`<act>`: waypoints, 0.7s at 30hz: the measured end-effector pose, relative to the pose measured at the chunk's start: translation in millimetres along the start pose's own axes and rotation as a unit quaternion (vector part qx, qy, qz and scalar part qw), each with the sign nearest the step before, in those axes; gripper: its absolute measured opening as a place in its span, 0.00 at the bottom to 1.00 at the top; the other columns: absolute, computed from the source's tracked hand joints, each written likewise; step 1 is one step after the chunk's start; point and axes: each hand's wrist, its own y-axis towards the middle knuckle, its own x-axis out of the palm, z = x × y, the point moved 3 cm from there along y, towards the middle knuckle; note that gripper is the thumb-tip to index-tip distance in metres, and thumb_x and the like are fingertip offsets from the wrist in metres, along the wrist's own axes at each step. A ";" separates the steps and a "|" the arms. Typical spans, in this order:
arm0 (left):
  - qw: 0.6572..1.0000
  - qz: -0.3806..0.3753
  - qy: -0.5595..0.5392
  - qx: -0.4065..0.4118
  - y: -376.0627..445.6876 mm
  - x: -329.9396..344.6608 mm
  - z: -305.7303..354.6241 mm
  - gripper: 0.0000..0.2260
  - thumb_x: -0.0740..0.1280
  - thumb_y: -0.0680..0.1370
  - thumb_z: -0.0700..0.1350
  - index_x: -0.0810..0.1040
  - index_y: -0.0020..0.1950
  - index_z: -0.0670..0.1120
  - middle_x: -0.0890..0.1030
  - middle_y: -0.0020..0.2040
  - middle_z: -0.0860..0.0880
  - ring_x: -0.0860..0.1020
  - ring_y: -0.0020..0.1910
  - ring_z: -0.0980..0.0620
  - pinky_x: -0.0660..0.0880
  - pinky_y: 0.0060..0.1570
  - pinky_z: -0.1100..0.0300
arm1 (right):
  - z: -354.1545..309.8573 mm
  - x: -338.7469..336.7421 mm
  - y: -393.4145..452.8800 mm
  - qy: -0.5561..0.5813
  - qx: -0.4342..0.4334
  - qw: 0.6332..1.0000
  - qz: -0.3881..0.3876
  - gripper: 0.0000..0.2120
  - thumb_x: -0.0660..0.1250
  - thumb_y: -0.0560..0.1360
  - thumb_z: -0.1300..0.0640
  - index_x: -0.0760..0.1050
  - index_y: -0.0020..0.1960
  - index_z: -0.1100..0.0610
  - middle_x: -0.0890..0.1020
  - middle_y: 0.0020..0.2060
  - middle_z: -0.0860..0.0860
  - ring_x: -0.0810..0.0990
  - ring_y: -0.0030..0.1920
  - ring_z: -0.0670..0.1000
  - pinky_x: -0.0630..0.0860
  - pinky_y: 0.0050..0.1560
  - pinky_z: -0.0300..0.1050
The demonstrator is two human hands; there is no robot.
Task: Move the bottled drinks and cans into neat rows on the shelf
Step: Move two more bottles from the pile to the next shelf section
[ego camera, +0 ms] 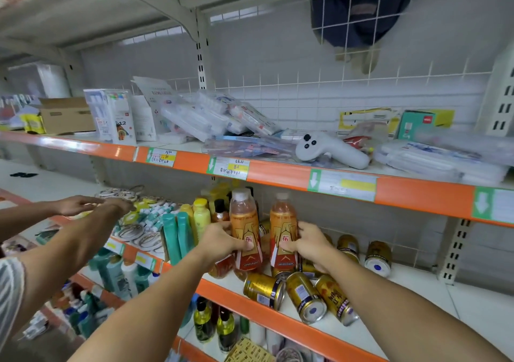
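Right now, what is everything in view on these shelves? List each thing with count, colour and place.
bottles: two, orange, upright, middle shelf, one in each hand
cans: at least six, gold, lying tipped over, middle shelf
tubes: a few, teal, left of the bottles
yellow bottles: two or three, behind the tubes
controller: one, white, top shelf
plastic packs: a pile, clear, top shelf
cardboard box: one, brown, top shelf left
other person's arms: two, far left
left hand: on the left bottle
right hand: on the right bottle
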 end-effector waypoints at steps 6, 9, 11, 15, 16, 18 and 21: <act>0.999 -0.034 -0.005 0.013 -24.9 40.9 15.6 0.22 0.85 0.62 0.40 0.84 0.53 0.46 0.88 0.48 0.49 0.87 0.48 0.50 0.83 0.45 0.54 | 12.7 -38.4 -33.1 0.015 -0.014 1.000 0.014 0.22 0.79 0.66 0.66 0.74 0.46 0.44 0.82 0.38 0.39 0.82 0.43 0.41 0.80 0.43 0.43; 0.999 -0.044 -0.010 0.010 -37.8 65.5 20.5 0.22 0.85 0.61 0.39 0.85 0.53 0.46 0.88 0.48 0.48 0.87 0.48 0.47 0.83 0.45 0.53 | 20.7 -60.2 -52.3 0.010 -0.017 0.999 0.028 0.23 0.80 0.66 0.66 0.74 0.48 0.44 0.81 0.39 0.38 0.82 0.45 0.42 0.81 0.50 0.48; 0.998 -0.058 -0.007 0.008 -47.0 83.7 24.8 0.22 0.85 0.61 0.39 0.85 0.53 0.46 0.88 0.47 0.47 0.87 0.47 0.47 0.84 0.43 0.53 | 25.8 -75.5 -66.5 0.016 -0.016 0.999 0.033 0.24 0.80 0.65 0.65 0.76 0.53 0.46 0.81 0.42 0.39 0.82 0.49 0.45 0.80 0.57 0.53; 0.997 -0.078 0.016 0.021 -63.6 122.2 38.3 0.21 0.85 0.62 0.40 0.85 0.52 0.48 0.88 0.46 0.50 0.87 0.45 0.51 0.83 0.46 0.53 | 38.6 -109.4 -93.4 0.031 -0.013 0.997 0.064 0.23 0.80 0.66 0.64 0.79 0.57 0.49 0.83 0.46 0.41 0.83 0.53 0.49 0.79 0.59 0.55; 0.996 -0.083 0.013 0.024 -67.6 132.3 41.0 0.21 0.85 0.62 0.39 0.85 0.52 0.47 0.88 0.46 0.50 0.87 0.46 0.50 0.83 0.48 0.52 | 42.3 -117.7 -100.4 0.036 -0.012 0.997 0.071 0.21 0.80 0.66 0.64 0.79 0.54 0.48 0.83 0.47 0.42 0.83 0.53 0.48 0.79 0.59 0.55; 0.995 -0.096 0.008 0.031 -74.9 152.1 44.6 0.20 0.84 0.62 0.37 0.85 0.51 0.47 0.88 0.47 0.48 0.87 0.47 0.48 0.83 0.51 0.49 | 49.7 -134.7 -114.6 0.045 -0.012 0.996 0.082 0.22 0.80 0.66 0.66 0.78 0.53 0.48 0.83 0.48 0.42 0.82 0.50 0.45 0.79 0.58 0.53; 0.992 -0.119 0.017 0.043 -83.0 180.4 50.4 0.19 0.85 0.62 0.39 0.86 0.49 0.48 0.88 0.47 0.49 0.87 0.48 0.49 0.83 0.49 0.50 | 60.3 -162.8 -138.9 0.052 -0.007 0.993 0.102 0.27 0.80 0.65 0.66 0.77 0.62 0.53 0.83 0.48 0.43 0.82 0.52 0.47 0.78 0.59 0.53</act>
